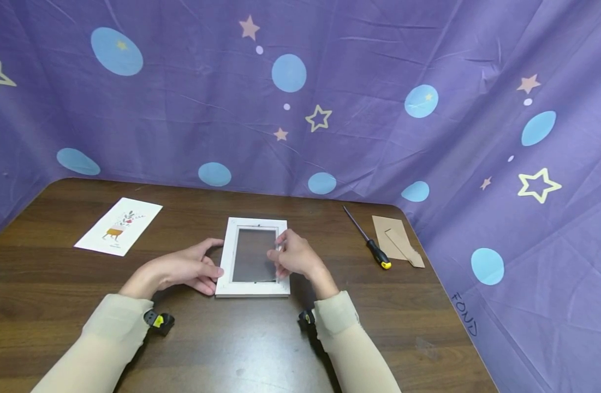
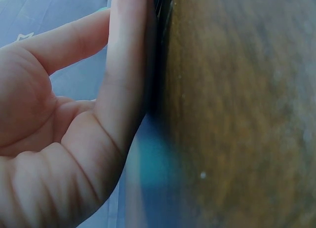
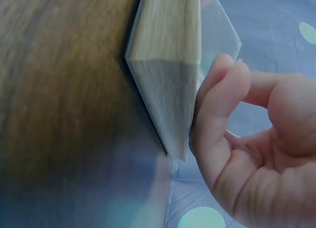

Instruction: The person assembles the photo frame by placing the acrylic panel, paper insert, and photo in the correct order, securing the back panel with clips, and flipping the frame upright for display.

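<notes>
A white picture frame (image 1: 253,290) lies flat on the table, its opening showing a dark, see-through area. Against its left side rests my left hand (image 1: 189,268), index finger and thumb touching the edge and the other fingers loosely bent. My right hand (image 1: 297,255) is over the frame's right side and pinches a clear pane (image 3: 219,33), which stands tilted up from the frame in the right wrist view. There, the frame's pale wooden side (image 3: 165,90) faces the camera. The left wrist view shows my left hand (image 2: 74,134) low beside the table; the frame is hardly visible.
A card with a printed drawing (image 1: 120,226) lies at the left. To the right are a screwdriver (image 1: 377,252) with a black and yellow handle and a brown backing board (image 1: 388,243) with a stand piece. A purple curtain (image 1: 359,153) hangs behind the brown table (image 1: 221,344).
</notes>
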Tool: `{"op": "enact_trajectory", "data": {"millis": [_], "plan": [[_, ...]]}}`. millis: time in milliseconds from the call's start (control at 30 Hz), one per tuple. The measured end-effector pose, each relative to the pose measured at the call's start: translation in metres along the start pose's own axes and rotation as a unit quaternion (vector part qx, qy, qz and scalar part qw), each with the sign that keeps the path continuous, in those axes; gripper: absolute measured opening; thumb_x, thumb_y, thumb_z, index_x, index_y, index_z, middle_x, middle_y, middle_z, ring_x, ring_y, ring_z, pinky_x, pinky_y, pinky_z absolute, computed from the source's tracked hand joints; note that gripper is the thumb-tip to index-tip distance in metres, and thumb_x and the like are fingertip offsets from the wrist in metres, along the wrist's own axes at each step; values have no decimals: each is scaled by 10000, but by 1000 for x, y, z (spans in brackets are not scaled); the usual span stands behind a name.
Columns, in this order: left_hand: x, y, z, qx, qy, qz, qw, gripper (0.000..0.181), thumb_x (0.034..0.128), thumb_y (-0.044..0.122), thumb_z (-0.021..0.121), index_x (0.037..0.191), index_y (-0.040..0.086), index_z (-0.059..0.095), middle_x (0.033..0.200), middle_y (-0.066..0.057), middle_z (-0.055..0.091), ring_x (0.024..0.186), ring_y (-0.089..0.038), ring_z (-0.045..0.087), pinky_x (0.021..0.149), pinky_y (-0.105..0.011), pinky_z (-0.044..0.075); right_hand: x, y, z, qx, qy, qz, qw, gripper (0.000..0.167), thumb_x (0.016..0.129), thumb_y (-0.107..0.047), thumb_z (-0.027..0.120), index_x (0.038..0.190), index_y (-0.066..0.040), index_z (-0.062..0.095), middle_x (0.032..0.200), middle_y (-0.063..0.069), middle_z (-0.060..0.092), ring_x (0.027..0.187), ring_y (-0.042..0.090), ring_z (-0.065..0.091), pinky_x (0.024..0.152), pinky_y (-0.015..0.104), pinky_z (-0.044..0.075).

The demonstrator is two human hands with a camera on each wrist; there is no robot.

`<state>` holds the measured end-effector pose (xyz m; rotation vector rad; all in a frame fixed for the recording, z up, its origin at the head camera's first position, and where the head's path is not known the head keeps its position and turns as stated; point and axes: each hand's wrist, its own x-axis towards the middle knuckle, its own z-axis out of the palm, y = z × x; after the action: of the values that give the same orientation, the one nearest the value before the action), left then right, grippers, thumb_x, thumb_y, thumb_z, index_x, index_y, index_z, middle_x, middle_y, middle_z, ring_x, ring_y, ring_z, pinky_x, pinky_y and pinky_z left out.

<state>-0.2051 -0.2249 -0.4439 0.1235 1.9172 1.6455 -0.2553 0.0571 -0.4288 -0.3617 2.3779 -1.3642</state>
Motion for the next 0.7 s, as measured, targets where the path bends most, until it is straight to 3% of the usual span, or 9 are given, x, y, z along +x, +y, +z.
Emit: {"op": "enact_trajectory", "data": {"millis": [300, 700], "plan": [[0, 0, 0, -33, 0, -28, 10000, 930, 1009, 37, 675, 1667, 40, 18, 1058, -244, 596, 810, -288, 711, 799, -439, 682, 0, 0, 1, -404, 178, 118, 9990, 331, 990, -111, 756, 1215, 21, 552, 779, 118, 681, 475, 147, 639, 489, 328, 627], [-1, 0, 0, -45, -33, 13, 10000, 929, 1014, 23, 672, 1669, 39, 14, 1060, -242, 590, 817, -286, 714, 801, -436, 682, 1, 0, 3, -736, 295, 21, 9969, 327, 1002, -143, 744, 1224, 10, 559, 740, 97, 692, 471, 149, 646, 493, 327, 627]]}}
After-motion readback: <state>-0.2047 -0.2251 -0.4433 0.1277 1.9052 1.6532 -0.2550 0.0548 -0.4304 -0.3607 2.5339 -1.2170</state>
